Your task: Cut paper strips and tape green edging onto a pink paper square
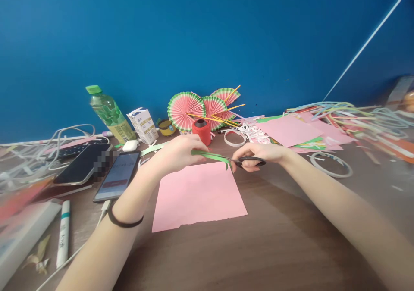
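My left hand (181, 153) is closed on a green paper strip (211, 155), which stretches out to the right from its fingers. My right hand (250, 156) grips a pair of scissors with black handles (258, 160). Their blades point left and meet the strip, where a small green piece hangs down near the tips. Below both hands a pink paper sheet (197, 198) lies flat on the brown table, its near edge ragged. A red spool-like object (201, 132) stands just behind my left hand.
Pink-and-green pleated paper fans (186, 110) lean at the blue wall. Left are a green-capped bottle (111, 116), a small carton (142, 125), two phones (118, 176) and a marker (63, 235). Right are pink sheets (289, 130), tape rolls (331, 164) and many coloured strips (355, 114).
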`<state>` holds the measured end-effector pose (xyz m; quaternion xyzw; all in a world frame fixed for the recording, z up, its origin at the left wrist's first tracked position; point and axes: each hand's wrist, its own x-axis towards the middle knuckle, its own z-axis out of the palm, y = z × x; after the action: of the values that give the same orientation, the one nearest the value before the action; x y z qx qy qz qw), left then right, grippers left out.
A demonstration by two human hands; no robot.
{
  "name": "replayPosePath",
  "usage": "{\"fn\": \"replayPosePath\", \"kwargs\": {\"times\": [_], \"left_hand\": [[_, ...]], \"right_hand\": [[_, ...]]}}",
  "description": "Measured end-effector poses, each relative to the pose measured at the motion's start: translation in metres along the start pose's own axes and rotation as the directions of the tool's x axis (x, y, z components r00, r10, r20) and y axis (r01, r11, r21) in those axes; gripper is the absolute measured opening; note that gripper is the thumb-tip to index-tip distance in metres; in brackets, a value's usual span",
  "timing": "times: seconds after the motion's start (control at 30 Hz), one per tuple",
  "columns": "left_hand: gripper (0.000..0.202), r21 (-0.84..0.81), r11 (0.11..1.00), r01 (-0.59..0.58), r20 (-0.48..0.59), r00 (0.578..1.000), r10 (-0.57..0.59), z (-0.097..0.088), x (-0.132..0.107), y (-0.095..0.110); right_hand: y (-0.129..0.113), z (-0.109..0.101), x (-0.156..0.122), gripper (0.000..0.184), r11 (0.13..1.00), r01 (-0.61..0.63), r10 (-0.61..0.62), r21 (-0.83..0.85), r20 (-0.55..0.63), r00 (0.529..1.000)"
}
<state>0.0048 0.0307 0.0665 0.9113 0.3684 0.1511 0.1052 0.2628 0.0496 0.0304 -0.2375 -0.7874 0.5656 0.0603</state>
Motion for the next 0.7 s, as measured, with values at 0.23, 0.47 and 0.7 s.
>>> {"fn": "replayPosePath", "kwargs": {"times": [0.23, 0.47, 0.7], "left_hand": [[0.026, -0.01, 1.0, -0.008, -0.013, 1.0, 0.007, -0.002, 0.0, 0.003], [0.025, -0.028, 1.0, -0.001, 0.015, 1.0, 0.002, 0.002, 0.0, 0.004], [0.025, -0.059, 0.998, -0.032, -0.034, 0.999, 0.03, 0.008, 0.001, 0.004]], "right_hand": [[0.007, -0.002, 0.0, 0.036, 1.0, 0.011, -0.011, 0.001, 0.017, 1.0], [0.0, 0.002, 0.001, 0.036, 1.0, -0.007, 0.008, -0.03, 0.018, 1.0], [-0.003, 0.005, 0.002, 0.037, 0.999, 0.017, -0.017, -0.033, 0.011, 1.0]]}}
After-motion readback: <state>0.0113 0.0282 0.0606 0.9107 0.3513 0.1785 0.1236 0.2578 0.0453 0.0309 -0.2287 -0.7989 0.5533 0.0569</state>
